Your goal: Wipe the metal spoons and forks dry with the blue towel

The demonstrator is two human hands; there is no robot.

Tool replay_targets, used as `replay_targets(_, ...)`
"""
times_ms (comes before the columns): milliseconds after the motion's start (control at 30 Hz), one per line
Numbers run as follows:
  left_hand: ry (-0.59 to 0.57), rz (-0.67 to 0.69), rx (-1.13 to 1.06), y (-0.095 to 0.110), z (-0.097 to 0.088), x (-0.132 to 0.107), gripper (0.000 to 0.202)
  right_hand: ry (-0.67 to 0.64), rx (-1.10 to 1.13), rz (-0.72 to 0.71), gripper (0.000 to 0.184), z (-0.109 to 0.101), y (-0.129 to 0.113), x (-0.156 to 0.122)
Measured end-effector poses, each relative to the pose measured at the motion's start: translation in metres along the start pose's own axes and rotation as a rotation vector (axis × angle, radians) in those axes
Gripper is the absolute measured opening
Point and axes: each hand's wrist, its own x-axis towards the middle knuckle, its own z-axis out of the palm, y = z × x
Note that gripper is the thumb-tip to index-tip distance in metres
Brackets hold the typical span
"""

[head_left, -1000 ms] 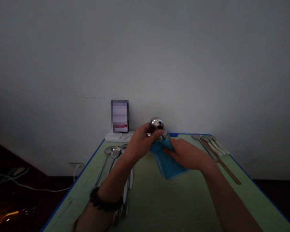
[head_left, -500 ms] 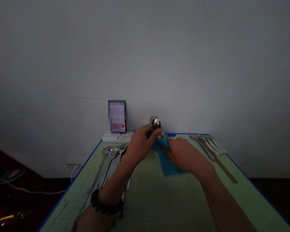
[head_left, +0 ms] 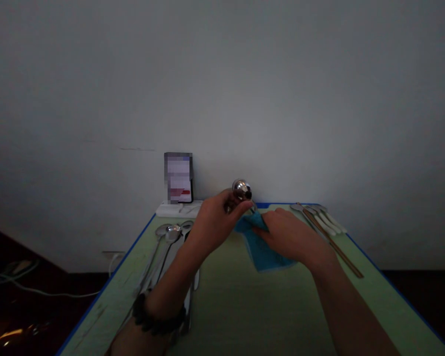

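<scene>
My left hand [head_left: 222,220] is closed around a shiny metal spoon [head_left: 242,190], just below its round, deep bowl. The bowl points up toward the wall, and most of the handle is hidden by my fingers and the cloth. In my right hand [head_left: 287,235] a blue cloth [head_left: 269,252] is gripped, wrapped about the handle just below my left thumb. The cloth's loose end hangs over the table. Both hands are close together above the table's far middle.
Several metal spoons and ladles [head_left: 173,232] lie on the table's left side, partly behind my left forearm. Chopsticks [head_left: 335,244] and several white-handled utensils [head_left: 328,220] lie at the right. A phone [head_left: 179,178] leans on the wall behind a white power strip [head_left: 166,210].
The spoon's bowl has turned and shifted slightly right, showing more of its rounded surface. My right hand and the cloth have moved a little to the right along the handle.
</scene>
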Motion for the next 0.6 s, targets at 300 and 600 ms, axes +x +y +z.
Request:
replay_targets(300,-0.047,-0.001,0.029,-0.0031,0.0009,0.0009,0.035,0.03,-0.084,0.03,0.028,0.0017,-0.0047,-0.0008)
replay_targets(600,-0.045,-0.086,-0.209,-0.006,0.0029,0.003,0.032,-0.007,-0.025,-0.043,0.025,0.0023,-0.0074,0.0017)
